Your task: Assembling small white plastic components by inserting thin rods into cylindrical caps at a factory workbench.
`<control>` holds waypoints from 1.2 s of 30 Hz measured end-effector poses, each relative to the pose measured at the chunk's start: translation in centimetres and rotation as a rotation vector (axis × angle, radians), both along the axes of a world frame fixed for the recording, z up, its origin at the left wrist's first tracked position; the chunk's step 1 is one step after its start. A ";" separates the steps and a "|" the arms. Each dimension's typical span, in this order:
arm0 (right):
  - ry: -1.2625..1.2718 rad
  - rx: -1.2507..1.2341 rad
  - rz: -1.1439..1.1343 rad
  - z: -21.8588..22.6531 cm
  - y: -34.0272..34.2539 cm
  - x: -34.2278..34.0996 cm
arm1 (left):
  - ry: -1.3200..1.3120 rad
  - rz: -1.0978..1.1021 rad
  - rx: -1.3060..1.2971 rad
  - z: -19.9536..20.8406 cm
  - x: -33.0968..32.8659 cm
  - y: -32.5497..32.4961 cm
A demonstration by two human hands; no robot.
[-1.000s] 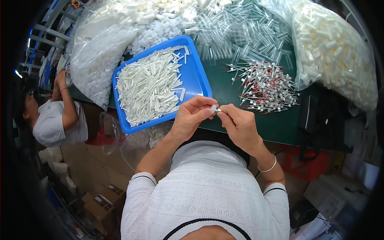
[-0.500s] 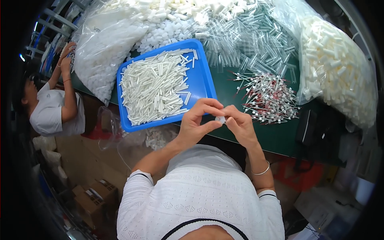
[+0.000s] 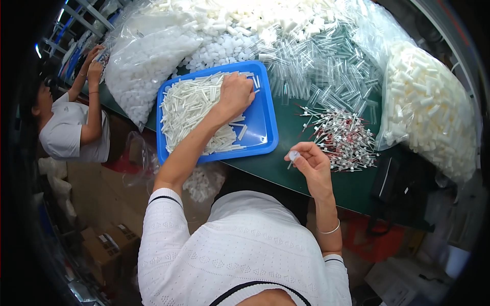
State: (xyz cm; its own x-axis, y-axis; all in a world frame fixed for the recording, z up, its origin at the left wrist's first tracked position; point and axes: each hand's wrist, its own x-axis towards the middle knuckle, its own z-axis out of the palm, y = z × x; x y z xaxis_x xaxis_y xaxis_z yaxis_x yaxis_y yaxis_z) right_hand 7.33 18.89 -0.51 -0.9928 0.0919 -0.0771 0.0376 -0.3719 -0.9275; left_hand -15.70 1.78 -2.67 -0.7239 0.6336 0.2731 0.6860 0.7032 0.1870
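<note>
Right hand (image 3: 312, 163) pinches white cap (image 3: 294, 155), likely light, hard, best rim-held; left hand (image 3: 236, 96), one o'clock in tray (image 3: 261, 130), can't tell grip

Green table (image 3: 292, 127), brown floor (image 3: 97, 196) (dim), metal rack (image 3: 97, 15)

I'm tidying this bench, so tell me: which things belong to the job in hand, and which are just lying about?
Likely the job's:
white sticks, under the left hand
blue tray holding them
white disc, in the right hand
red-and-white pieces, clear tubes, close by

Probably just lying about:
black case
cardboard box
</note>
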 end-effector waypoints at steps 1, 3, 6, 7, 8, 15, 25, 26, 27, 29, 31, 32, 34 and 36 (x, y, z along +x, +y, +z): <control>0.021 0.020 -0.041 -0.1 0.4 -0.1 | 0.006 -0.044 0.113 1.0 1.0 0.1; 0.064 -0.059 -0.090 -0.3 0.9 -0.3 | -0.083 -0.133 0.321 3.0 3.8 -0.5; 0.139 -0.042 -0.206 0.7 0.4 -1.3 | -0.802 -0.113 0.616 4.1 9.3 -1.2; 0.180 -0.069 -0.230 0.8 0.3 -1.6 | -0.918 -0.121 0.748 3.9 10.5 -0.9; 0.173 -0.069 -0.234 1.0 0.1 -1.7 | -1.033 -0.128 0.881 3.4 11.6 -0.7; 0.213 -0.062 -0.219 0.7 -0.7 -1.3 | -1.061 -0.206 0.919 1.6 13.0 -1.3; 0.241 -0.054 -0.243 0.3 -1.1 -0.8 | -0.919 -0.180 0.939 1.9 14.0 -1.4; 0.244 -0.041 -0.241 0.4 -1.1 -0.8 | -0.920 -0.181 0.938 1.9 14.0 -1.4; 0.243 -0.042 -0.244 0.4 -1.1 -0.8 | -0.903 -0.174 0.931 1.9 14.0 -1.5; 0.249 -0.059 -0.221 0.6 -1.0 -0.8 | -0.889 -0.170 0.921 2.0 13.9 -1.4; 0.248 -0.057 -0.218 0.5 -1.1 -0.7 | -0.849 -0.181 0.877 2.2 13.7 -1.4; 0.246 -0.053 -0.212 0.5 -1.1 -0.7 | -0.849 -0.185 0.873 2.3 13.6 -1.3; 0.257 -0.046 -0.216 0.4 -1.5 -0.7 | -0.766 -0.184 0.863 2.4 13.9 -1.2; 0.232 0.045 -0.216 0.5 -2.0 -0.8 | -0.642 -0.192 0.843 2.6 14.0 -0.9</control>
